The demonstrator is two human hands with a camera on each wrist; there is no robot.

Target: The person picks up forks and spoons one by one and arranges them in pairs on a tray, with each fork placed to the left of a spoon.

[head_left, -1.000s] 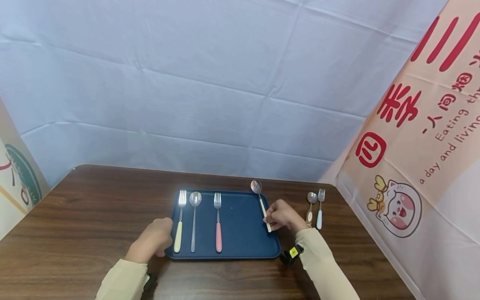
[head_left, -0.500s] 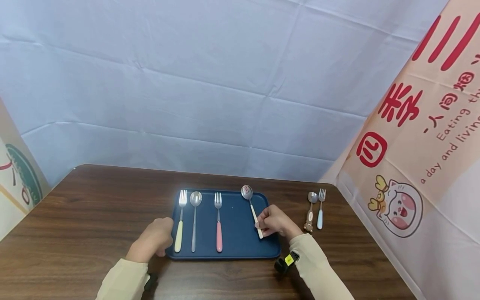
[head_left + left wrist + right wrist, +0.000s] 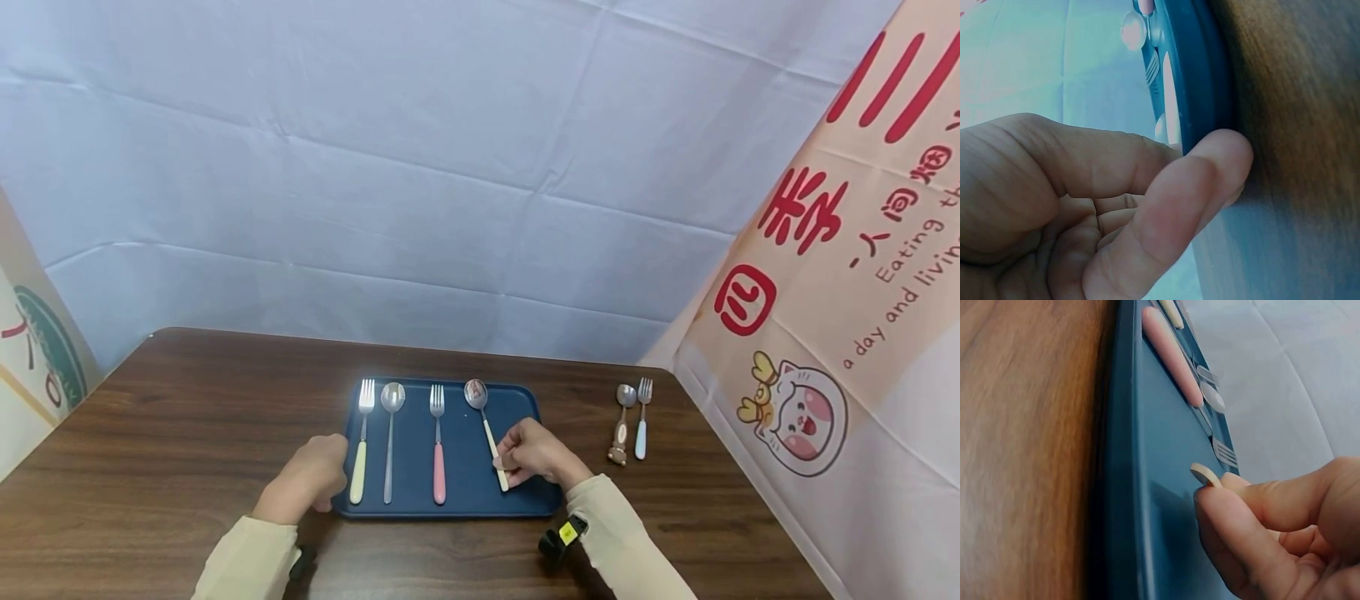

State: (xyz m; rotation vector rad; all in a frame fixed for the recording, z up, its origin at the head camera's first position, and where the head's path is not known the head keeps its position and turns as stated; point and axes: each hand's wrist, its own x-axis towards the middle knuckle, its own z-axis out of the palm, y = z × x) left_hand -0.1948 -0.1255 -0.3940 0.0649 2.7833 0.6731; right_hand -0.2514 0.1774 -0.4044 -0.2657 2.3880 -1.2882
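Right hand [image 3: 534,452], lower centre-right, pinches the cream-handled spoon [image 3: 489,433] near its handle's end, over the navy tray [image 3: 467,479], leaving the bowl unobstructed; left hand [image 3: 310,472], lower left of centre, grips the tray's rim, presumably to steady it

"Where's the tray [image 3: 472,485]?"
"On the tabletop [image 3: 187,417], with the left hand [image 3: 309,473] at its left edge."
"What's there, left to right?"
"First fork [image 3: 358,471], first spoon [image 3: 389,446], second fork [image 3: 438,458]. The second spoon [image 3: 489,433] is right of those, its near end in the right hand [image 3: 531,454]."
"And off the tray?"
"Right of it, a third spoon [image 3: 621,427], then a third fork [image 3: 641,433]. A cloth [image 3: 375,208] is behind the tabletop's far edge."
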